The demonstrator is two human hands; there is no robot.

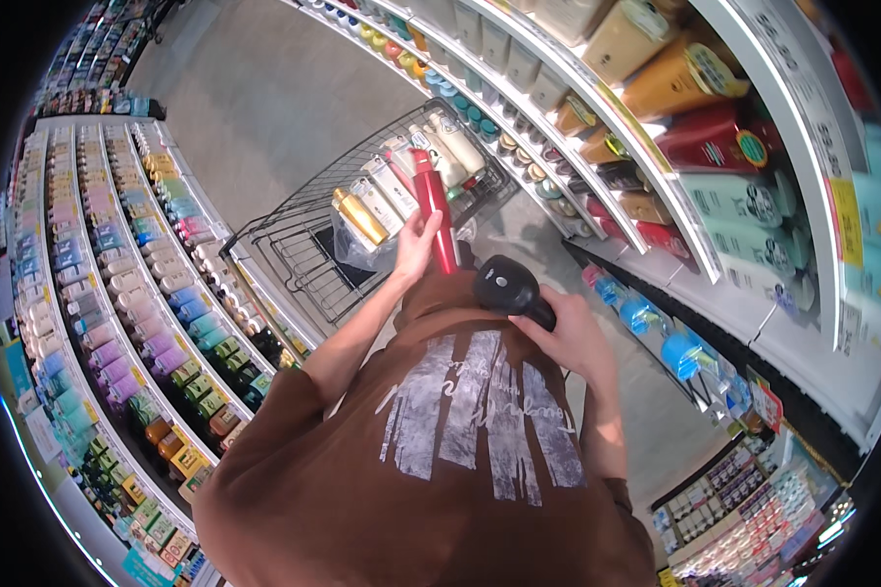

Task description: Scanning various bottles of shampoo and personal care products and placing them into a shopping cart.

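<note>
My left hand [415, 246] grips a red bottle [433, 194] around its lower half, its narrower end pointing away from me. In my right hand [569, 330] is a black handheld barcode scanner [505, 285], held by its handle near my waist. The scanner's rounded head lies to the right of the bottle's base, apart from it. Beyond my hands stands a black wire shopping cart [294, 275]. It carries several white bottles [459, 144] and a gold bottle [360, 215], with clear plastic wrap [363, 253] at its near side.
Shelving with price strips [800, 95] rises close on the right, stocked with pump bottles and dark red bottles [705, 139]. Long rows of bottles [165, 356] fill the left shelves. Blue-capped bottles [683, 356] line a low rack at right. Grey floor [249, 103] runs along the aisle.
</note>
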